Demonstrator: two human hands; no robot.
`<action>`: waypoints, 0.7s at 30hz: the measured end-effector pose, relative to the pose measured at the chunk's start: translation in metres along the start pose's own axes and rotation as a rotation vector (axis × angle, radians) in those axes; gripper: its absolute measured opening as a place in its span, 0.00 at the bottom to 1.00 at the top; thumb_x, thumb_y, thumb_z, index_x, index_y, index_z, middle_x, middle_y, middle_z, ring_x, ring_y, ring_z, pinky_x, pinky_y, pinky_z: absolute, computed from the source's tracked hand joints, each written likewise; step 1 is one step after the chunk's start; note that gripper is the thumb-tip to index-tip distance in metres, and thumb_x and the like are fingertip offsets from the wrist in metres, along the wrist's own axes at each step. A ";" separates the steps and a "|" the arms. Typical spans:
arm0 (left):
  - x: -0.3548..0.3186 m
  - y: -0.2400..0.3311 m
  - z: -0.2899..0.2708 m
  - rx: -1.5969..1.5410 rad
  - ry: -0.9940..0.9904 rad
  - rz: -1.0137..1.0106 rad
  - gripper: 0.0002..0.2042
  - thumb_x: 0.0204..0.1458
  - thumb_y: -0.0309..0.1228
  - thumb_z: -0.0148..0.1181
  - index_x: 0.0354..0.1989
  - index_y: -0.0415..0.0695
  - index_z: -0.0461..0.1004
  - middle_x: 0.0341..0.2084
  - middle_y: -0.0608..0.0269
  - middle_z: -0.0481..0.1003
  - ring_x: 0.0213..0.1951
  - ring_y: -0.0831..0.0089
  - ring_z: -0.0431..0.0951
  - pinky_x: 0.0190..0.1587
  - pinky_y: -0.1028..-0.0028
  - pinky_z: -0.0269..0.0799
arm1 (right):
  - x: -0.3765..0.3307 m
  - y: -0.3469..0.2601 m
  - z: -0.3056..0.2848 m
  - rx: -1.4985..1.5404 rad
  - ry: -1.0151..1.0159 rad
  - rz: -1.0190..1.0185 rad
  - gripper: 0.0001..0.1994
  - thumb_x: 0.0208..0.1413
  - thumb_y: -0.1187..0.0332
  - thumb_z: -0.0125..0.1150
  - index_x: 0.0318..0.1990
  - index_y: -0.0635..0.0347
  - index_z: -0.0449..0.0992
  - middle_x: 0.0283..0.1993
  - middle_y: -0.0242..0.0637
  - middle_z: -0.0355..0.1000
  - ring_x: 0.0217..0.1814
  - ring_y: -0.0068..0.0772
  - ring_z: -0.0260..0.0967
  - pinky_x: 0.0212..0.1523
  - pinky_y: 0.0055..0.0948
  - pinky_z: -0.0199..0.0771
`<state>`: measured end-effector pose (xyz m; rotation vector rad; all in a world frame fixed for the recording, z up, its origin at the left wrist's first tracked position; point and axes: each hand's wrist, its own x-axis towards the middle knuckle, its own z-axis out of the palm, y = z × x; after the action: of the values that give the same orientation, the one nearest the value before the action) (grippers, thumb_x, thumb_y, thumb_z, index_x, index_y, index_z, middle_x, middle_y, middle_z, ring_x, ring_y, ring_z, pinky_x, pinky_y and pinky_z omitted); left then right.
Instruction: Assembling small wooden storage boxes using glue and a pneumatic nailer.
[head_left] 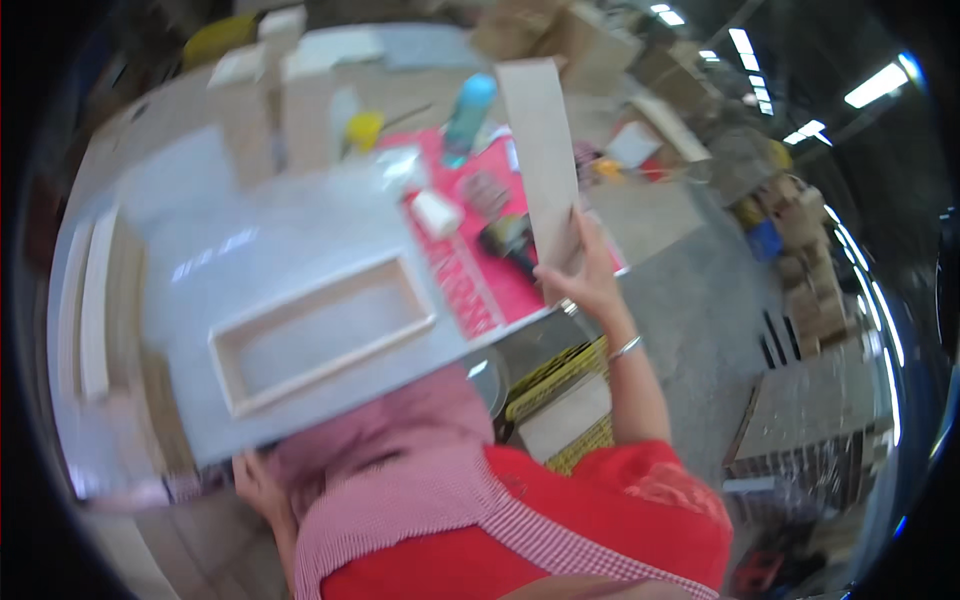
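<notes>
My right hand (pixel 588 268) is closed around the lower end of a long, flat, pale wooden board (pixel 540 140), raised upright over the table's right side. A silver bangle circles that wrist. My left hand (pixel 258 487) is low by the table's near edge, next to my checked apron; its fingers are blurred and partly hidden. Between the hands, a shallow rectangular wooden frame (pixel 335 368) rests on the pale tabletop (pixel 290 230). Behind the board, a dark power tool (pixel 510 245) and a white roll (pixel 437 213) are on a pink-red mat (pixel 470 290).
Pale wooden strips (pixel 100 300) stand stacked at the table's left. A teal bottle (pixel 470 110) and a yellow item (pixel 363 130) are farther back. Below the near right edge sits a yellow-edged box (pixel 560 420). Wrapped cartons (pixel 810 420) stand on the floor to the right.
</notes>
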<state>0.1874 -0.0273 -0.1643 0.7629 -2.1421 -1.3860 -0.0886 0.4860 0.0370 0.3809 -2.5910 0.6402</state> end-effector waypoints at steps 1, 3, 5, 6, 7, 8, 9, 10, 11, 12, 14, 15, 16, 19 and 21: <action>-0.004 0.018 0.010 0.024 0.122 0.017 0.08 0.66 0.28 0.49 0.35 0.38 0.69 0.25 0.72 0.63 0.30 0.79 0.61 0.31 0.75 0.60 | 0.012 -0.022 0.012 0.024 -0.124 -0.116 0.51 0.38 0.55 0.80 0.69 0.65 0.58 0.69 0.50 0.60 0.71 0.45 0.58 0.69 0.39 0.58; 0.008 0.075 0.021 0.130 0.047 -0.240 0.08 0.61 0.29 0.55 0.42 0.36 0.73 0.33 0.61 0.74 0.38 0.73 0.72 0.44 0.71 0.70 | 0.022 -0.036 0.020 0.085 -0.281 -0.298 0.52 0.38 0.54 0.78 0.70 0.64 0.57 0.70 0.51 0.59 0.73 0.51 0.54 0.72 0.43 0.53; 0.024 0.070 0.026 0.190 0.048 0.090 0.11 0.56 0.26 0.60 0.47 0.38 0.74 0.42 0.58 0.74 0.44 0.69 0.74 0.48 0.71 0.70 | 0.030 -0.068 0.020 0.098 -0.423 -0.395 0.51 0.34 0.58 0.78 0.69 0.62 0.58 0.70 0.51 0.58 0.74 0.51 0.54 0.72 0.44 0.53; 0.027 0.078 0.023 0.226 0.024 0.245 0.13 0.54 0.25 0.61 0.48 0.39 0.74 0.42 0.58 0.74 0.43 0.68 0.74 0.47 0.71 0.70 | 0.030 -0.084 0.020 0.118 -0.487 -0.415 0.52 0.32 0.60 0.78 0.69 0.61 0.59 0.71 0.51 0.58 0.73 0.51 0.54 0.72 0.44 0.53; 0.026 0.092 0.018 0.184 0.027 0.264 0.15 0.52 0.25 0.64 0.48 0.40 0.74 0.40 0.57 0.74 0.42 0.68 0.74 0.45 0.71 0.69 | 0.032 -0.096 0.022 0.189 -0.555 -0.458 0.52 0.32 0.60 0.78 0.69 0.61 0.59 0.71 0.51 0.58 0.73 0.51 0.54 0.72 0.44 0.53; 0.029 0.110 0.016 0.165 0.029 0.253 0.16 0.49 0.27 0.66 0.48 0.40 0.75 0.40 0.58 0.74 0.42 0.68 0.75 0.45 0.71 0.70 | 0.036 -0.105 0.024 0.152 -0.600 -0.499 0.52 0.31 0.62 0.76 0.70 0.60 0.58 0.72 0.48 0.57 0.75 0.49 0.53 0.73 0.43 0.51; 0.030 0.113 0.011 0.204 0.029 0.262 0.17 0.48 0.28 0.67 0.48 0.40 0.76 0.40 0.57 0.75 0.42 0.67 0.75 0.45 0.71 0.70 | 0.038 -0.115 0.030 0.111 -0.638 -0.541 0.52 0.31 0.64 0.74 0.71 0.59 0.58 0.73 0.46 0.57 0.76 0.47 0.51 0.75 0.42 0.49; 0.029 0.113 0.008 0.224 0.011 0.281 0.18 0.47 0.29 0.69 0.47 0.40 0.77 0.39 0.57 0.75 0.42 0.66 0.76 0.45 0.71 0.70 | 0.036 -0.126 0.033 0.135 -0.667 -0.557 0.52 0.31 0.64 0.74 0.71 0.59 0.58 0.73 0.46 0.57 0.76 0.47 0.51 0.75 0.42 0.49; 0.036 0.112 0.012 0.243 0.034 0.268 0.18 0.47 0.29 0.69 0.47 0.40 0.77 0.39 0.57 0.75 0.42 0.66 0.76 0.45 0.71 0.70 | 0.041 -0.134 0.044 0.119 -0.696 -0.580 0.52 0.30 0.65 0.74 0.71 0.58 0.58 0.73 0.46 0.56 0.76 0.48 0.51 0.75 0.42 0.49; 0.043 0.110 0.015 0.254 0.015 0.304 0.18 0.46 0.30 0.69 0.46 0.40 0.77 0.39 0.57 0.76 0.42 0.65 0.76 0.46 0.70 0.71 | 0.044 -0.141 0.054 0.100 -0.721 -0.600 0.52 0.29 0.65 0.73 0.71 0.58 0.58 0.73 0.46 0.56 0.76 0.49 0.51 0.75 0.43 0.49; 0.046 0.114 0.014 0.277 -0.013 0.331 0.18 0.46 0.30 0.70 0.46 0.39 0.78 0.39 0.56 0.77 0.42 0.63 0.77 0.47 0.69 0.71 | 0.044 -0.149 0.062 0.091 -0.754 -0.616 0.52 0.29 0.66 0.73 0.71 0.57 0.58 0.73 0.46 0.56 0.76 0.49 0.50 0.75 0.43 0.49; 0.047 0.115 0.014 0.283 -0.012 0.327 0.18 0.46 0.30 0.70 0.46 0.39 0.78 0.39 0.56 0.77 0.42 0.63 0.78 0.47 0.69 0.72 | 0.045 -0.153 0.067 0.094 -0.756 -0.644 0.53 0.27 0.66 0.73 0.70 0.56 0.58 0.73 0.45 0.56 0.75 0.50 0.51 0.74 0.45 0.51; 0.048 0.116 0.014 0.285 -0.015 0.328 0.18 0.46 0.31 0.70 0.45 0.38 0.79 0.39 0.55 0.77 0.42 0.62 0.78 0.48 0.69 0.72 | 0.046 -0.155 0.071 0.093 -0.755 -0.668 0.53 0.26 0.67 0.74 0.70 0.55 0.59 0.73 0.45 0.56 0.75 0.51 0.52 0.73 0.46 0.52; 0.049 0.119 0.012 0.306 -0.013 0.328 0.17 0.46 0.31 0.70 0.44 0.37 0.79 0.39 0.54 0.78 0.42 0.61 0.79 0.48 0.68 0.73 | 0.048 -0.161 0.078 0.101 -0.764 -0.714 0.53 0.25 0.67 0.74 0.70 0.55 0.59 0.72 0.44 0.56 0.74 0.52 0.53 0.73 0.47 0.53; 0.050 0.122 0.011 0.329 -0.010 0.338 0.17 0.46 0.31 0.70 0.43 0.36 0.80 0.39 0.53 0.79 0.42 0.60 0.79 0.49 0.68 0.73 | 0.051 -0.164 0.081 0.102 -0.776 -0.748 0.54 0.25 0.67 0.74 0.70 0.55 0.59 0.72 0.46 0.56 0.74 0.52 0.52 0.73 0.47 0.52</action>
<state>0.1195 -0.0133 -0.0510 0.4753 -2.4033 -0.8804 -0.1020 0.2979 0.0580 1.8170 -2.7330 0.3799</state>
